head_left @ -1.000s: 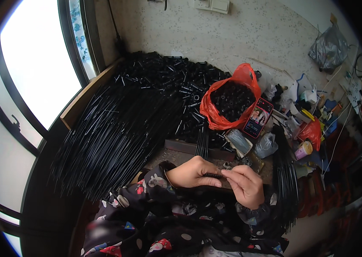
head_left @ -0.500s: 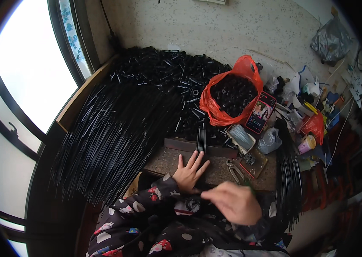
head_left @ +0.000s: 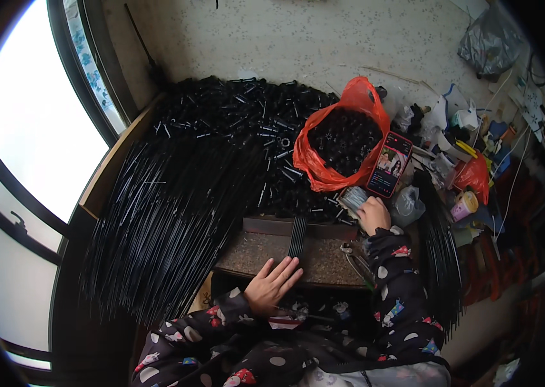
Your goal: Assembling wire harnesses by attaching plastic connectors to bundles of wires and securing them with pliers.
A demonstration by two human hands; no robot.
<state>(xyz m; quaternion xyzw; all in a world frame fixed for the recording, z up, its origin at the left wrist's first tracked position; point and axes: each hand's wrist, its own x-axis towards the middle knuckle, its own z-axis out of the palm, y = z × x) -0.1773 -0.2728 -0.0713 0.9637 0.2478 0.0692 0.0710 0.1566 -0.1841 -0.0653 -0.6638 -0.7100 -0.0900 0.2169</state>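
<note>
My left hand (head_left: 273, 286) lies flat at the front edge of the workbench (head_left: 253, 255), fingers stretched out and open. Its fingertips rest on the near ends of several thin black rods (head_left: 297, 238), lined up side by side across a dark ledge (head_left: 266, 226). Over at the right, my right hand (head_left: 375, 216) reaches to a small box of thin grey wires (head_left: 353, 197). The fingers there are curled together at the box's near side; their tips and anything between them are hidden.
A large bundle of black rods (head_left: 156, 238) spreads at left, below a heap of black parts (head_left: 227, 106). Near the right hand are a red plastic bag (head_left: 314, 171) of black pieces, a phone (head_left: 389, 164), a clear bag (head_left: 408, 205), pliers (head_left: 357, 263) and more rods (head_left: 440, 251).
My right hand has moved from in front of my body forward and right to the wire box. My left hand has slid slightly back toward me, its fingers closer together.
</note>
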